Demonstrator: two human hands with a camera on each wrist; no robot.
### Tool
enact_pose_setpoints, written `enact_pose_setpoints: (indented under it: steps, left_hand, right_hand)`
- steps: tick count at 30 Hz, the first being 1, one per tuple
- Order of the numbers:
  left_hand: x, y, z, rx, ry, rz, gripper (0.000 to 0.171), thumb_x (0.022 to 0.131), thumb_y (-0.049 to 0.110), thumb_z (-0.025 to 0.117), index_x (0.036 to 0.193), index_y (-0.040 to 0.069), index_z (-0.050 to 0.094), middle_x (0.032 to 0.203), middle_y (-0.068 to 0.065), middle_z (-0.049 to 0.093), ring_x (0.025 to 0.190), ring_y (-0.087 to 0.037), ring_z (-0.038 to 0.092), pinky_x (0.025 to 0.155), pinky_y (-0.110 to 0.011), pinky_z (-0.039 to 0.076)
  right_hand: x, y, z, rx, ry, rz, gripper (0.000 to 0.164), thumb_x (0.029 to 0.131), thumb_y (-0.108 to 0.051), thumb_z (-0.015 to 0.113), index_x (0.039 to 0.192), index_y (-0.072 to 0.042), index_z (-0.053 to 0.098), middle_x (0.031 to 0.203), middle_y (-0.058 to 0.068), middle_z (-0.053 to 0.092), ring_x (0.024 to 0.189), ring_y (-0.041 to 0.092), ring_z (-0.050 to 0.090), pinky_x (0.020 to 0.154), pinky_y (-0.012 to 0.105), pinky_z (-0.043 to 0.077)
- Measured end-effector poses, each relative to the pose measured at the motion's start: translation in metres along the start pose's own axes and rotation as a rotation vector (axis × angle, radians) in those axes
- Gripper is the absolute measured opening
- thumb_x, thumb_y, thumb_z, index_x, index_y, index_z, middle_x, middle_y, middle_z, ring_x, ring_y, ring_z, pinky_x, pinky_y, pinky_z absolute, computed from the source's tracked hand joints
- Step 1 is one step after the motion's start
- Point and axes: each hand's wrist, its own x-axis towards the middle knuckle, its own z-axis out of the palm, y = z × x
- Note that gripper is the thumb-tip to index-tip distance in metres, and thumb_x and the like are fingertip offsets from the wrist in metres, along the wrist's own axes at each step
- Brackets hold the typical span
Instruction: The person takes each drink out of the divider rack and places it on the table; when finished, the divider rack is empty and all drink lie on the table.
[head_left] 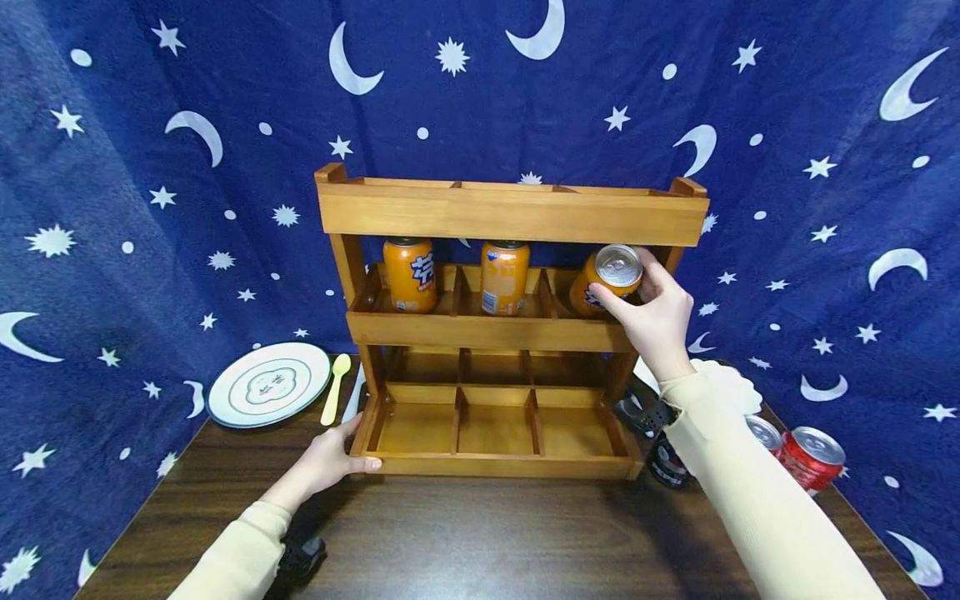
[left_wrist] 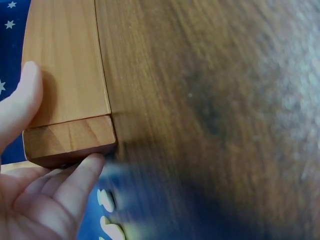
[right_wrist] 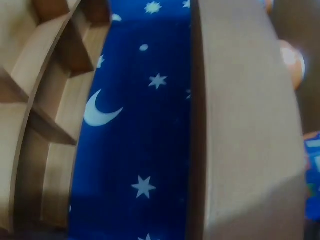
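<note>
A three-tier wooden rack [head_left: 487,330] stands on the table, each tier split by dividers. My right hand [head_left: 663,317] grips an orange soda can [head_left: 619,267] at the right compartment of the middle tier; the can tilts with its silver lid toward me. Two more orange cans stand upright in that tier, one at left [head_left: 410,277] and one in the centre [head_left: 504,279]. My left hand [head_left: 326,462] holds the rack's lower left corner, with the thumb [left_wrist: 31,90] on the front board and fingers round the side. The right wrist view shows rack boards and the curtain, not the hand.
Left of the rack lie a white plate [head_left: 270,385], a yellow spoon [head_left: 336,390] and a pale blue utensil [head_left: 355,396]. On the right are a dark can [head_left: 667,465], a red can [head_left: 813,460], another silver-topped can [head_left: 763,433] and a scalloped white dish [head_left: 726,385], partly behind my sleeve.
</note>
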Motion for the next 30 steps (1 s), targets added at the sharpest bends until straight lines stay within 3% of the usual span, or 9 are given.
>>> enact_pose_setpoints:
  steps: [3, 8, 11, 15, 18, 21, 26, 30]
  left_hand:
    - [0.000, 0.000, 0.000, -0.007, -0.008, -0.011, 0.098, 0.062, 0.046, 0.073, 0.134, -0.004, 0.029, 0.127, -0.027, 0.044, 0.113, -0.038, 0.046, 0.093, -0.050, 0.036]
    - [0.001, -0.002, 0.002, -0.005, -0.009, -0.017, 0.098, 0.062, 0.046, 0.073, 0.135, -0.003, 0.029, 0.127, -0.026, 0.044, 0.113, -0.037, 0.046, 0.093, -0.050, 0.036]
    - [0.001, -0.002, 0.002, -0.003, -0.006, -0.009, 0.098, 0.062, 0.046, 0.073, 0.134, -0.003, 0.030, 0.127, -0.026, 0.044, 0.113, -0.037, 0.047, 0.093, -0.050, 0.036]
    - [0.001, 0.000, 0.001, -0.003, -0.002, 0.014, 0.096, 0.062, 0.045, 0.073, 0.135, -0.002, 0.030, 0.125, -0.026, 0.047, 0.111, -0.036, 0.049, 0.092, -0.049, 0.037]
    - [0.000, 0.000, 0.000, 0.005, -0.004, 0.025, 0.095, 0.063, 0.044, 0.073, 0.135, -0.002, 0.030, 0.123, -0.025, 0.049, 0.108, -0.035, 0.051, 0.091, -0.049, 0.038]
    - [-0.001, 0.000, -0.001, 0.007, -0.007, 0.025, 0.094, 0.064, 0.043, 0.073, 0.135, -0.002, 0.030, 0.122, -0.026, 0.049, 0.108, -0.036, 0.051, 0.090, -0.050, 0.038]
    - [0.000, -0.001, -0.002, -0.005, -0.026, -0.001, 0.097, 0.064, 0.045, 0.072, 0.136, -0.001, 0.027, 0.125, -0.027, 0.046, 0.109, -0.038, 0.049, 0.090, -0.051, 0.038]
    - [0.001, 0.000, -0.001, -0.003, -0.042, -0.012, 0.098, 0.064, 0.046, 0.072, 0.136, -0.002, 0.025, 0.126, -0.027, 0.044, 0.110, -0.038, 0.049, 0.089, -0.051, 0.038]
  right_hand:
    - [-0.008, -0.015, -0.006, 0.117, 0.063, -0.057, 0.052, 0.063, -0.001, 0.075, 0.112, -0.002, 0.057, 0.104, 0.012, 0.062, 0.092, 0.010, 0.061, 0.077, 0.015, 0.047]
    - [-0.023, -0.036, -0.021, 0.095, 0.122, -0.122, 0.061, 0.060, 0.005, 0.075, 0.116, 0.000, 0.055, 0.111, 0.012, 0.061, 0.098, 0.014, 0.060, 0.081, 0.016, 0.046]
    - [-0.031, -0.048, -0.033, 0.144, 0.124, -0.139, 0.061, 0.059, 0.011, 0.073, 0.116, 0.004, 0.053, 0.114, 0.015, 0.059, 0.102, 0.018, 0.058, 0.086, 0.020, 0.045]
    - [-0.042, -0.061, -0.055, 0.293, 0.096, -0.129, 0.058, 0.059, 0.018, 0.068, 0.114, 0.012, 0.052, 0.112, 0.020, 0.058, 0.100, 0.019, 0.059, 0.085, 0.020, 0.046]
    - [-0.054, -0.063, -0.073, 0.416, 0.028, -0.070, 0.055, 0.060, 0.023, 0.064, 0.113, 0.016, 0.049, 0.111, 0.021, 0.059, 0.097, 0.019, 0.059, 0.082, 0.020, 0.047]
    - [-0.069, -0.060, -0.093, 0.447, -0.061, 0.042, 0.054, 0.063, 0.025, 0.060, 0.115, 0.017, 0.047, 0.110, 0.017, 0.061, 0.095, 0.016, 0.061, 0.079, 0.018, 0.047]
    - [-0.101, -0.048, -0.123, 0.282, -0.140, 0.228, 0.055, 0.067, 0.023, 0.059, 0.119, 0.013, 0.045, 0.110, 0.004, 0.063, 0.094, 0.008, 0.061, 0.077, 0.014, 0.047]
    - [-0.132, -0.028, -0.142, 0.183, -0.152, 0.281, 0.054, 0.067, 0.022, 0.059, 0.118, 0.016, 0.044, 0.108, -0.005, 0.064, 0.094, 0.003, 0.061, 0.076, 0.012, 0.047]
